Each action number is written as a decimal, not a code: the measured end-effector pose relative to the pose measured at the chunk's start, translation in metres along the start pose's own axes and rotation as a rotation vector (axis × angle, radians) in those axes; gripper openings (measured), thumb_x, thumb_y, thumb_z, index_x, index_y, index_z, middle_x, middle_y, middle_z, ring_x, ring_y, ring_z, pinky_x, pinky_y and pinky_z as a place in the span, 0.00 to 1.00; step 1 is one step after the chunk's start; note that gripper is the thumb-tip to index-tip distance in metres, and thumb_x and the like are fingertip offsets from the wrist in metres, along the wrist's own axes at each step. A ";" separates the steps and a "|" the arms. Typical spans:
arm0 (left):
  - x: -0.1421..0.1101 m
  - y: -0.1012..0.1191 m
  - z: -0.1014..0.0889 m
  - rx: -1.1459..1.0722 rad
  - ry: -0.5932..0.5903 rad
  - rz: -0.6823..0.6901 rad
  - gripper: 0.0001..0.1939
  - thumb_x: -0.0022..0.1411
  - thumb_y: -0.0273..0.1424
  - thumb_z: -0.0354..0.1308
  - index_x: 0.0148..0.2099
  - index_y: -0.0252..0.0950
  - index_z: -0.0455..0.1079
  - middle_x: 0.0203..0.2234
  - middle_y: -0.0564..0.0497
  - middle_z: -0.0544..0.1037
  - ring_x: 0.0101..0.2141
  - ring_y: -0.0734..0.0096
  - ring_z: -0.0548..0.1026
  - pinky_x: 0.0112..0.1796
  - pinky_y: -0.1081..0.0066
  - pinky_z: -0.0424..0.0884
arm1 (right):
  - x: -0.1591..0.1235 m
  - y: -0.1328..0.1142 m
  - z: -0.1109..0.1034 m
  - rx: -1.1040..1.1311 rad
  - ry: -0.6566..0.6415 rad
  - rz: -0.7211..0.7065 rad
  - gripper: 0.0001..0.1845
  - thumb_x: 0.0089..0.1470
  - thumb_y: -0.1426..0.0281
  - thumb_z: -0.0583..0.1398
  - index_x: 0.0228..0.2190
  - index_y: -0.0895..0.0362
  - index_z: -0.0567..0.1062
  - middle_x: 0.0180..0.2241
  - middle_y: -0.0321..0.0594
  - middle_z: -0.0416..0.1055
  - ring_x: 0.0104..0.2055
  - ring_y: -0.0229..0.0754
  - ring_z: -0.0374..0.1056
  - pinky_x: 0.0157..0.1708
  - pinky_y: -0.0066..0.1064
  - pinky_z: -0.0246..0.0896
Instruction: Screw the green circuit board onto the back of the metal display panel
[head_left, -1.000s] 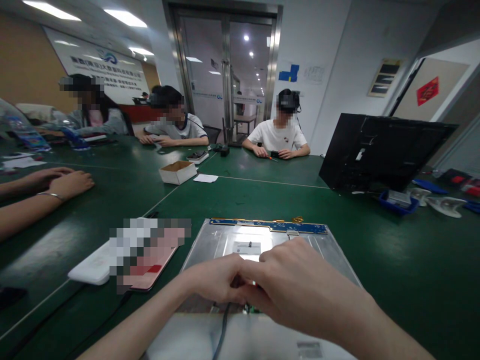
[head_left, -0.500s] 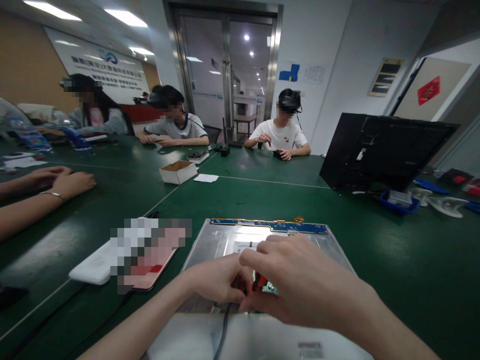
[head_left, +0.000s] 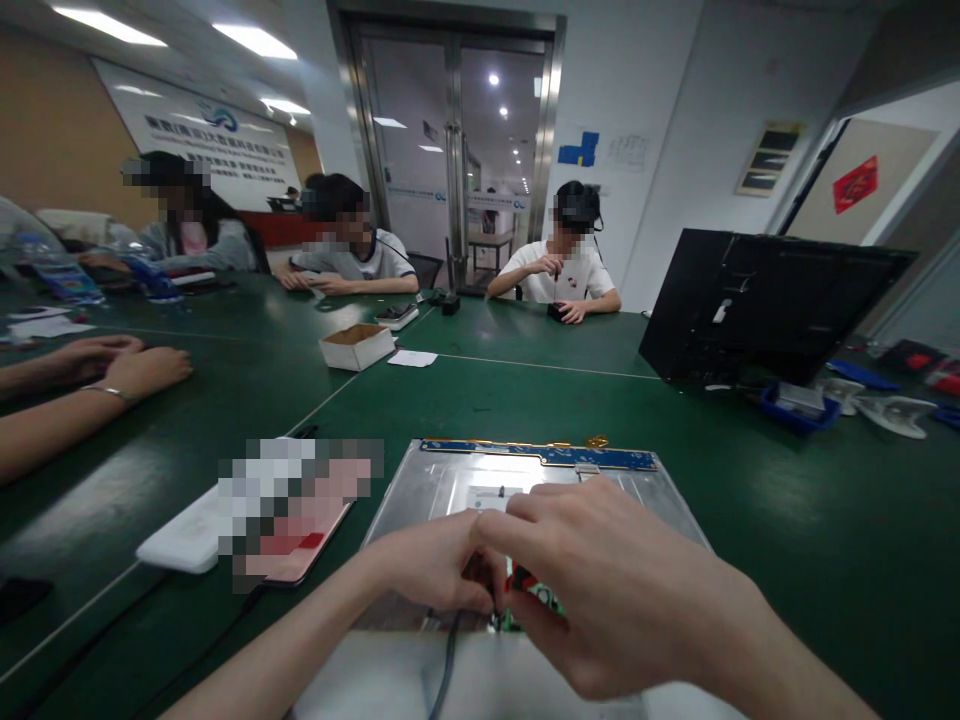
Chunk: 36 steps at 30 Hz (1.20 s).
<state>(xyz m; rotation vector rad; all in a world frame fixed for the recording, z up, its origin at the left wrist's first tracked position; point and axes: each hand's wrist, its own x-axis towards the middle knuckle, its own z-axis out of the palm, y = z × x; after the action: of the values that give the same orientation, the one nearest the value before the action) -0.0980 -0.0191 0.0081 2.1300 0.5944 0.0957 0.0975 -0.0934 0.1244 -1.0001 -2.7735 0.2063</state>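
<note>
A metal-backed display panel (head_left: 397, 500) lies flat before me, with a blue circuit strip (head_left: 600, 457) along its far edge. Close to its near edge, a green circuit board (head_left: 551, 600) shows partly beneath my hands. My left hand (head_left: 442, 565) has its fingers pinched together low over the board; what they hold is hidden. A grey cable (head_left: 448, 665) runs from below these fingers towards me. Curled around a red-and-black handled tool (head_left: 520, 579), my right hand (head_left: 600, 580) covers most of it, and the tool's exact kind cannot be made out.
A white power bank (head_left: 180, 530) and a pink phone (head_left: 300, 545) lie left of the panel on the green table (head_left: 480, 400). Farther off stand an open white box (head_left: 356, 350) and a black monitor (head_left: 765, 310). Several people sit around the table; another person's hands (head_left: 135, 370) rest at left.
My right hand has shifted slightly down and right, so more of the green board shows and less of the red-and-black tool. My left hand stays nearly in place.
</note>
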 end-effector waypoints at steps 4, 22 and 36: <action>0.003 -0.004 -0.002 0.036 -0.032 0.038 0.03 0.50 0.26 0.59 0.30 0.34 0.74 0.23 0.53 0.75 0.24 0.72 0.69 0.24 0.76 0.62 | 0.003 0.001 0.006 -0.108 0.015 0.085 0.09 0.60 0.61 0.55 0.33 0.53 0.70 0.26 0.35 0.71 0.25 0.39 0.62 0.22 0.31 0.38; 0.000 -0.002 -0.001 0.056 -0.037 -0.020 0.05 0.51 0.21 0.58 0.31 0.35 0.73 0.26 0.56 0.75 0.27 0.73 0.70 0.27 0.77 0.65 | 0.000 -0.004 0.002 -0.048 0.007 0.020 0.05 0.58 0.66 0.57 0.37 0.54 0.69 0.31 0.34 0.72 0.28 0.38 0.64 0.21 0.30 0.42; 0.000 -0.004 -0.001 0.065 -0.024 -0.019 0.04 0.52 0.23 0.60 0.33 0.35 0.73 0.28 0.54 0.76 0.29 0.72 0.72 0.29 0.76 0.67 | 0.000 -0.005 -0.002 -0.006 -0.042 0.017 0.08 0.54 0.69 0.59 0.37 0.55 0.68 0.34 0.35 0.72 0.29 0.38 0.65 0.21 0.30 0.45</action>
<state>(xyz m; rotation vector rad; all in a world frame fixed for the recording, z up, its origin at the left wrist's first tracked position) -0.0996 -0.0166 0.0057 2.1851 0.6109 0.0411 0.0950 -0.0974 0.1278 -1.0327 -2.8057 0.2243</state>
